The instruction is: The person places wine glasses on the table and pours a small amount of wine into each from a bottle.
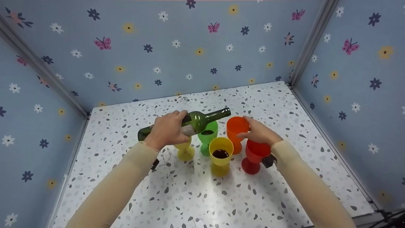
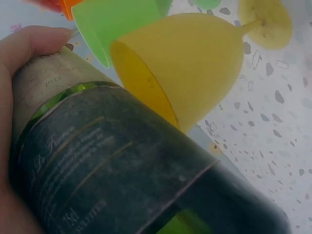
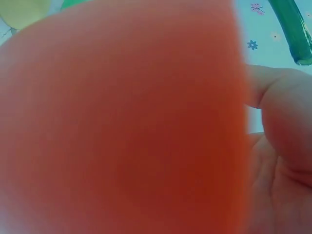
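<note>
My left hand (image 1: 169, 128) grips a green wine bottle (image 1: 197, 122) round its body. The bottle lies nearly level, its mouth just above the back rim of an orange goblet (image 1: 236, 126). My right hand (image 1: 261, 130) holds that goblet from the right, thumb in front and fingers behind. Dark liquid shows in a green goblet (image 1: 205, 139) under the bottle's neck and in the front yellow goblet (image 1: 221, 145). Another yellow goblet (image 2: 185, 63) is partly hidden by my left hand in the head view. The orange goblet's contents cannot be made out.
A red goblet (image 1: 253, 155) stands below my right wrist and fills much of the right wrist view. The goblets cluster on a speckled white tabletop (image 1: 177, 193). Flower-patterned panels (image 1: 190, 47) enclose the back and both sides.
</note>
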`<state>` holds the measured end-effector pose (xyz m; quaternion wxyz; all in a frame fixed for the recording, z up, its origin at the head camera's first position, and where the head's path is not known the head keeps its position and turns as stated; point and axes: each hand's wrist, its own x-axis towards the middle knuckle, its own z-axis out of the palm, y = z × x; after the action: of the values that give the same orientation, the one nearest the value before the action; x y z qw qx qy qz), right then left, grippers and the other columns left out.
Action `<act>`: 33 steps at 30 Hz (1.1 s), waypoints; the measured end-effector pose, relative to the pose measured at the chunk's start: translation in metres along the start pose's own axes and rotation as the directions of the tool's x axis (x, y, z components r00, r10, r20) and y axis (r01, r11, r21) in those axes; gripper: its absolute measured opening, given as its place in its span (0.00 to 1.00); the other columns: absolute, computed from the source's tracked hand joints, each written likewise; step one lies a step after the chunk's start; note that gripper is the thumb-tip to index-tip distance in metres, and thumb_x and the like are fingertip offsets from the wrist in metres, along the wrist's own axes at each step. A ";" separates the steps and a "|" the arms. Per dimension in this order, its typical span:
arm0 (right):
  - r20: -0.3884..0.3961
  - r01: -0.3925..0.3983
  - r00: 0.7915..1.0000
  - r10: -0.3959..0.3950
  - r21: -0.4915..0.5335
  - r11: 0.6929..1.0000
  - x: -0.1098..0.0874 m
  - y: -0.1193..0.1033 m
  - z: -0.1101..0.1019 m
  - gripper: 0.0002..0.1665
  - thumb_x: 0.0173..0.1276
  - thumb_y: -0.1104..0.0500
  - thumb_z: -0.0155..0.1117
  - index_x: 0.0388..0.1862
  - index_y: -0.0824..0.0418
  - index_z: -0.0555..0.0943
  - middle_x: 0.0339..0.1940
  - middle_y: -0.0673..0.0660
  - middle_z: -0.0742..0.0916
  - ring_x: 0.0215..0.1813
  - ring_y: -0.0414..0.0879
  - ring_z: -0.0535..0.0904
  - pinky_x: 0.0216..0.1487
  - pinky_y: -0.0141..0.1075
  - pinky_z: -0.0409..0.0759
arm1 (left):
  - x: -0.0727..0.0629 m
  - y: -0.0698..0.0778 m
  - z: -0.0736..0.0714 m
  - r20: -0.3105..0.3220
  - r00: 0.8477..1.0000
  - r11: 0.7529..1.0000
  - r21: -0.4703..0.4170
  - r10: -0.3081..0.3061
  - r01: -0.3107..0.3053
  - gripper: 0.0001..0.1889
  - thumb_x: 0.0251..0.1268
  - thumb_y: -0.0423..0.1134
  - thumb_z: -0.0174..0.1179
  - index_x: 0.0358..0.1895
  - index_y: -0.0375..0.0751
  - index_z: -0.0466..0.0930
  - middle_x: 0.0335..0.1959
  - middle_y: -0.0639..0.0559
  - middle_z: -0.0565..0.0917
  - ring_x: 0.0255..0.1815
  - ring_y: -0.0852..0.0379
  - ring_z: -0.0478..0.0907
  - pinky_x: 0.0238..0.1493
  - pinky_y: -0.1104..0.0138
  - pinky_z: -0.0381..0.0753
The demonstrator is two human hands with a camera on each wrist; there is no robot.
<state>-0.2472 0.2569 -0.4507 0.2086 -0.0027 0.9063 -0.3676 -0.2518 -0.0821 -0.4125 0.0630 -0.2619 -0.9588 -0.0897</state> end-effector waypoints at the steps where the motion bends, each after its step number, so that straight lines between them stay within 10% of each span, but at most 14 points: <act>1: -0.006 0.006 1.000 -0.006 0.008 1.000 0.000 0.001 0.001 0.57 0.64 0.45 0.70 0.82 0.55 0.47 0.73 0.61 0.70 0.70 0.59 0.66 0.69 0.61 0.59 | 0.002 0.001 0.001 0.000 1.000 1.000 -0.001 0.002 -0.002 0.40 0.38 0.54 0.68 0.62 0.42 0.73 0.37 0.47 0.80 0.32 0.49 0.76 0.28 0.51 0.78; 33: -0.086 0.042 0.996 -0.030 0.136 0.990 0.002 0.015 0.007 0.55 0.59 0.46 0.74 0.80 0.49 0.55 0.70 0.56 0.72 0.69 0.58 0.68 0.65 0.60 0.66 | 0.040 0.006 0.014 0.006 0.994 0.994 -0.007 0.108 -0.108 0.36 0.39 0.53 0.72 0.55 0.44 0.73 0.36 0.48 0.79 0.31 0.50 0.76 0.27 0.53 0.80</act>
<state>-0.2442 0.2626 -0.4659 0.1634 0.0107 0.8865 -0.4327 -0.2842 -0.0542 -0.4190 0.0639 -0.3139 -0.9432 -0.0883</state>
